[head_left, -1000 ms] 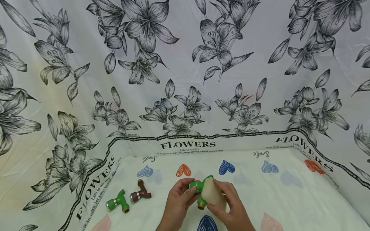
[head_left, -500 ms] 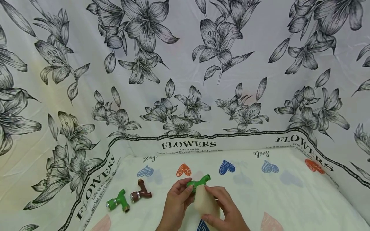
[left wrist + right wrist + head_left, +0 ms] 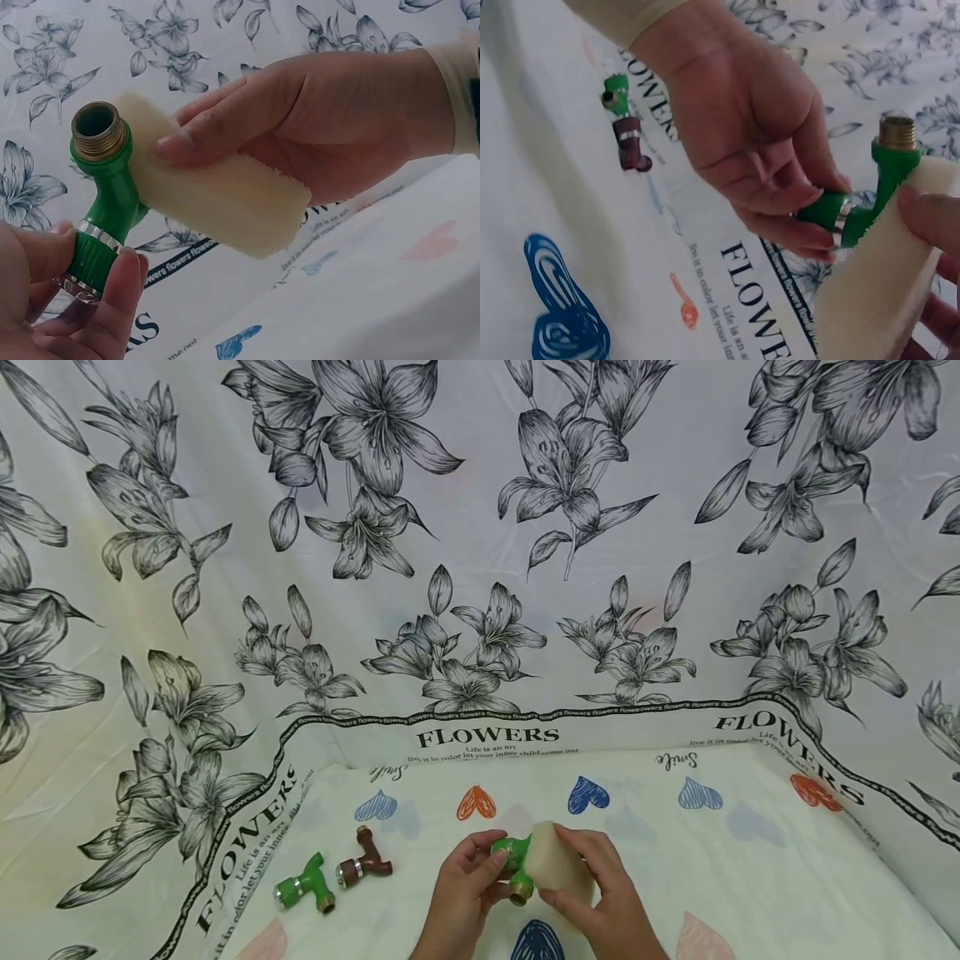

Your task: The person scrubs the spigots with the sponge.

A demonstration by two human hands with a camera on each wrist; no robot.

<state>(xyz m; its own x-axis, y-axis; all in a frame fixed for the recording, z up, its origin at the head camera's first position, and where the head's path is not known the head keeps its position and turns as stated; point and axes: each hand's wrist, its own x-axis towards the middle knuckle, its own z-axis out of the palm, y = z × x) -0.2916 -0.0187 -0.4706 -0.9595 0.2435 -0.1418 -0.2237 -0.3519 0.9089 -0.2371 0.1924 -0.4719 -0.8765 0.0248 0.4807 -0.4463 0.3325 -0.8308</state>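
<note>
My left hand (image 3: pixel 461 885) grips a green tap (image 3: pixel 512 853) by its ridged, silver-banded knob. The tap's threaded brass end (image 3: pixel 100 135) points up toward the camera in the left wrist view. My right hand (image 3: pixel 607 893) holds a thick cream sponge (image 3: pixel 558 864), thumb on one broad face and fingers behind. One end of the sponge lies against the tap's body, and the spout is mostly hidden behind it. In the right wrist view the sponge (image 3: pixel 885 277) overlaps the tap's middle, while the brass thread (image 3: pixel 898 133) stands out above it.
Left of my hands, a second green tap (image 3: pixel 307 882) and a brown tap (image 3: pixel 365 860) lie side by side on the heart-printed white cloth (image 3: pixel 645 877). A white curtain with black flower drawings (image 3: pixel 480 635) rises behind and along both sides.
The sponge dipped down and left over the brass end, baring the spout, then came back up and right. Now the brass end shows again and the spout is covered. Both loose taps stay put.
</note>
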